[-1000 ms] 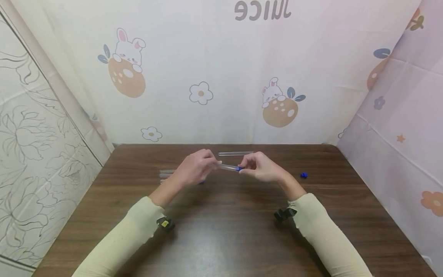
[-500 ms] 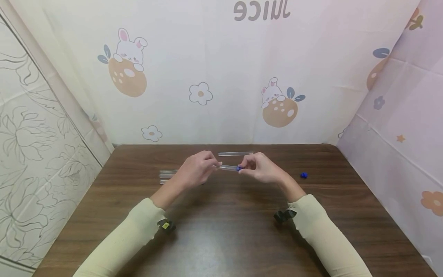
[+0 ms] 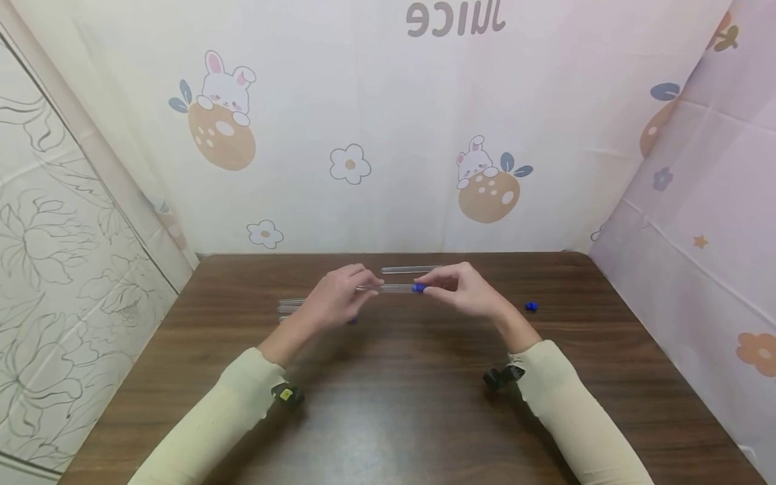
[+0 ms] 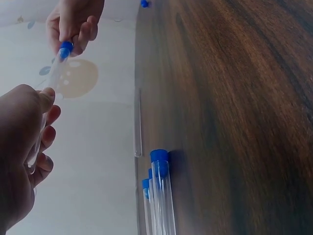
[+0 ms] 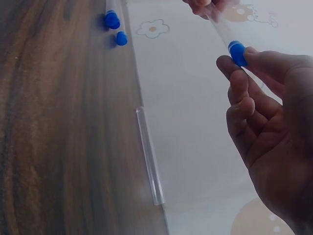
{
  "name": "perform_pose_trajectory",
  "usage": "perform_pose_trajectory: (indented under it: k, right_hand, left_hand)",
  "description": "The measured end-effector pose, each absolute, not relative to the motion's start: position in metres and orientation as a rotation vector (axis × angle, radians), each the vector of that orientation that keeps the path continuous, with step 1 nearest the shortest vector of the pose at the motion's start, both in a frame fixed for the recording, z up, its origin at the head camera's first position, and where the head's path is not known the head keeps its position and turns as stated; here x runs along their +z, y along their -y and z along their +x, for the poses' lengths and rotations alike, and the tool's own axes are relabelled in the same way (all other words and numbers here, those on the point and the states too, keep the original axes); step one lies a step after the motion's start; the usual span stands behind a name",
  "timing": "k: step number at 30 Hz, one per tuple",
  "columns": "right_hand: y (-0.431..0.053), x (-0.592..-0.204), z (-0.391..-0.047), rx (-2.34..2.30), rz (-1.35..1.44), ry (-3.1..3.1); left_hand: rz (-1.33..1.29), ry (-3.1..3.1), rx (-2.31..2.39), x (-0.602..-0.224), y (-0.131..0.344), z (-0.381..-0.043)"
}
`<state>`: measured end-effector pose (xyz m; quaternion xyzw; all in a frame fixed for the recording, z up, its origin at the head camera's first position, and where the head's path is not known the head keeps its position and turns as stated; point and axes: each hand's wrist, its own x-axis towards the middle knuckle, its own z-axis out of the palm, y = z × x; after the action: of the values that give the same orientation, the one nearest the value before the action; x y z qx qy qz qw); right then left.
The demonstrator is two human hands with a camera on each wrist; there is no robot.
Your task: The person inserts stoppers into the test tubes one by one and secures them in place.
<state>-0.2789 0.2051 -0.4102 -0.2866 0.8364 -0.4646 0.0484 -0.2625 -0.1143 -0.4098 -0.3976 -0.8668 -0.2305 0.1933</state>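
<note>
My left hand [image 3: 339, 296] grips a clear test tube [image 3: 397, 288], held nearly level above the far part of the table. In the left wrist view its fingers wrap the tube's lower length, hiding part of it. At the tube's right end sits a blue stopper [image 5: 237, 53], seated in the mouth. My right hand [image 3: 467, 289] pinches that stopper between thumb and forefinger, the other fingers loosely bent in the right wrist view. Behind the hands an uncapped test tube [image 3: 409, 269] lies on the table.
Several stoppered test tubes [image 4: 164, 196] lie side by side at the left, partly behind my left hand in the head view. A loose blue stopper [image 3: 531, 306] rests on the wooden table [image 3: 376, 404] at the right. A printed curtain [image 3: 394, 121] hangs behind.
The held tube has come up slightly and turned closer to level. My right hand has risen a little, its forefinger straighter along the stopper.
</note>
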Motion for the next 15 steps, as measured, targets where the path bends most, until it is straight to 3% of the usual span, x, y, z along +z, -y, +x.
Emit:
perform_pose_trajectory:
  k: [15]
  right_hand:
    - [-0.2024, -0.4094, -0.2820, -1.501, -0.836, -2.543]
  left_hand:
    - [-1.164, 2.366, -0.698, -0.4092, 0.1169, -0.2656]
